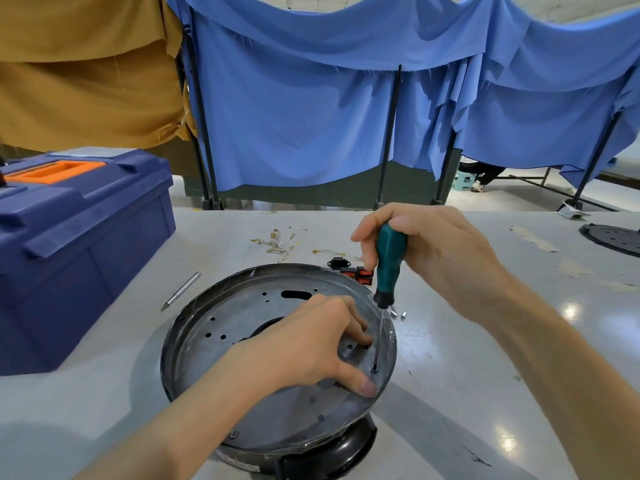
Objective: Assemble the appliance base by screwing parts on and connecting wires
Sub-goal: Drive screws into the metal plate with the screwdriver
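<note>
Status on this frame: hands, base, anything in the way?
Right hand grips teal screwdriver, tip down on the base near its rim. Left hand presses on the plate. Wires and red switches lie beyond the rim, not blocking.

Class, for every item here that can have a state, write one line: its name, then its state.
toolbox: lid closed.
screwdriver: near upright, gripped by the right hand, tip down on the appliance base.
left hand: pressing on the appliance base.
wires: loose on the table, unconnected.
red switches: loose on the table, not fitted.
</note>
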Tool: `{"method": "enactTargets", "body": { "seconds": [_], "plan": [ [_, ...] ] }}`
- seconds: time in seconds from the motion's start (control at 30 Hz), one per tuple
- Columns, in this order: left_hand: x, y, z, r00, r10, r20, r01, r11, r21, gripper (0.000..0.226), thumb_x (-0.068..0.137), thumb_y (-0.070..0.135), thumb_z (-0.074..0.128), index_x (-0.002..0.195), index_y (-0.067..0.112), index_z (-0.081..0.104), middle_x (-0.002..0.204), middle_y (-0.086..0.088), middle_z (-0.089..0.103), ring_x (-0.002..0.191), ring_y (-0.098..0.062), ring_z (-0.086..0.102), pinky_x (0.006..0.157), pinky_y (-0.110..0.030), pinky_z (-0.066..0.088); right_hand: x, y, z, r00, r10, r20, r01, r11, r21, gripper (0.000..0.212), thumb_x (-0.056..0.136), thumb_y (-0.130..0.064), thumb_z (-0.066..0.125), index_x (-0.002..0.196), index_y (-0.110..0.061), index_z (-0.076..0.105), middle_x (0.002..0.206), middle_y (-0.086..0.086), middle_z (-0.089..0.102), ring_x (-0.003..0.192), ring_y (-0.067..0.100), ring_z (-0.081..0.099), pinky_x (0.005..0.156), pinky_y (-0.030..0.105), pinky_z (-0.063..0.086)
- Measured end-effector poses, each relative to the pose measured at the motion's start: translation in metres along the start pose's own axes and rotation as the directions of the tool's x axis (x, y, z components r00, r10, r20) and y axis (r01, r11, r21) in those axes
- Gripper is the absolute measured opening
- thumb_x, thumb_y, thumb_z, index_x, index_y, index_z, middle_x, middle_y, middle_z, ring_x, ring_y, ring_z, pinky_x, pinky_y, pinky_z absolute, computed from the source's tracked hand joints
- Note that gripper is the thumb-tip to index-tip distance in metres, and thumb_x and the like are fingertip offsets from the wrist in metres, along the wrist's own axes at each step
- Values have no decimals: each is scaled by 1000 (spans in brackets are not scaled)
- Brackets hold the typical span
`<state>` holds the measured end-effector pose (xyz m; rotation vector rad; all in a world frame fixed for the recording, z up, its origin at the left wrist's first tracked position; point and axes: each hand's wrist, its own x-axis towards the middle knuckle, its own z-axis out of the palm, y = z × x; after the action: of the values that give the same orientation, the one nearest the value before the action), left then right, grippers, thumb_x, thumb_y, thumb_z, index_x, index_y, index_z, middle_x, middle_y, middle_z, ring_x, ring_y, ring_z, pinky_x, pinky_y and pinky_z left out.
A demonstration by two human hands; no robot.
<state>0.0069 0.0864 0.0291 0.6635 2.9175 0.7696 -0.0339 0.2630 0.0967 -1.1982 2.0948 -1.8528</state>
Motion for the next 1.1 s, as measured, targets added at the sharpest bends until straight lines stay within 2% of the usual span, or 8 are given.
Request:
{"method": "enactTargets", "body": {
  "seconds": [0.13, 0.37, 0.5, 0.6, 0.73, 0.9, 1.0, 1.1],
  "plan": [
    [0, -1, 0, 1000, -2, 16, 2, 1000, 14, 67, 61, 54, 84, 120, 27, 68, 119, 17, 53, 110, -7, 45, 94, -34, 45, -5, -16, -22, 994, -10, 107, 42, 952, -303, 27, 97, -26, 51, 109, -11, 71, 97, -1, 76, 94, 15, 71, 79, 24, 55],
    [-3, 1, -2, 999, -35, 5, 35, 990, -134, 64, 66, 43, 86, 120, 34, 52, 121, 13, 58, 112, -2, 53, 100, -30, 46, -11, -25, -12, 985, -157, -68, 104, 865, -491, 39, 64, -43, 81, 66, -6, 68, 55, 1, 66, 41, 11, 55, 42, 22, 47],
    [-6, 8, -8, 999, -41, 33, 51, 912, -406, 33, 86, 39, 71, 108, 41, 47, 116, 8, 61, 106, 0, 57, 97, -24, 48, -10, -19, 6, 947, -255, -194, 51, 718, -694, 54, 72, -45, 77, 55, -10, 39, 46, -2, 34, 46, 12, 27, 46, 22, 28],
    [-6, 13, -12, 1000, -12, -11, 4, 846, -534, 41, 87, 46, 64, 123, 38, 47, 119, 7, 58, 102, 4, 59, 86, -18, 53, -11, -20, 23, 913, -322, -251, -15, 588, -809, 51, 77, -41, 66, 55, -22, 24, 46, -8, 22, 47, 14, 21, 50, 27, 22],
    [-1, 23, -9, 997, 43, -64, -72, 816, -574, 39, 85, 46, 64, 122, 45, 51, 125, 10, 58, 113, 2, 54, 88, -24, 48, -11, -22, 35, 864, -364, -347, -183, 416, -891, 45, 79, -41, 55, 55, -23, 20, 44, -9, 17, 44, 13, 20, 48, 26, 18],
    [2, 31, -5, 992, 30, -124, -98, 807, -583, 27, 86, 60, 50, 112, 54, 55, 122, 10, 62, 109, 9, 52, 81, -16, 39, -10, -17, 31, 821, -391, -417, -297, 332, -895, 63, 85, -52, 62, 52, -23, 17, 43, -9, 18, 44, 7, 18, 48, 22, 14],
    [2, 31, -7, 990, 18, -141, -100, 795, -598, 25, 85, 58, 48, 105, 48, 62, 114, 8, 65, 110, 2, 55, 83, -18, 41, -7, -18, 22, 866, -318, -386, -237, 417, -877, 63, 79, -69, 57, 49, -20, 30, 42, -5, 30, 43, 11, 30, 46, 27, 25],
    [1, 30, -12, 990, 12, -138, -98, 767, -635, 24, 86, 52, 48, 100, 44, 66, 105, 14, 68, 103, 5, 57, 72, -8, 45, -7, -28, 3, 959, -97, -267, -100, 766, -636, 46, 76, -65, 62, 83, -21, 72, 68, -8, 66, 48, 13, 61, 50, 28, 48]
  ]
}}
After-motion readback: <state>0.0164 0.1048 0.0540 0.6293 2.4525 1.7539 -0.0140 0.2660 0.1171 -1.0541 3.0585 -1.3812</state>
